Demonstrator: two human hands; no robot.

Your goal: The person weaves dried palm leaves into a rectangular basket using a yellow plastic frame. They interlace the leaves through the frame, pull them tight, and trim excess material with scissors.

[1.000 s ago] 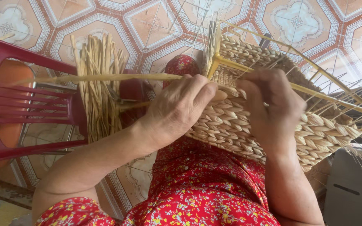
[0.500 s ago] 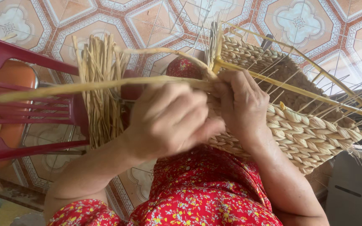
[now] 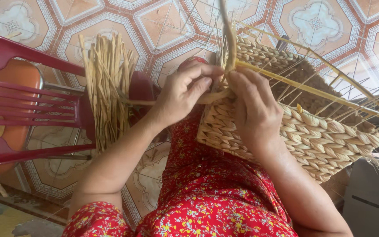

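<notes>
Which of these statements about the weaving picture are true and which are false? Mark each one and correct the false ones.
1. Both hands are on the woven basket. True: the left hand and right hand meet at its corner.
2. The left hand pinches a flat straw strand. True.
3. The bundle of dry straw lies inside the basket. False: it rests on the red plastic chair, apart from the basket.
4. The floor is bare grey concrete. False: it has patterned orange and white tiles.
5. The person wears a red flowered dress. True.
</notes>
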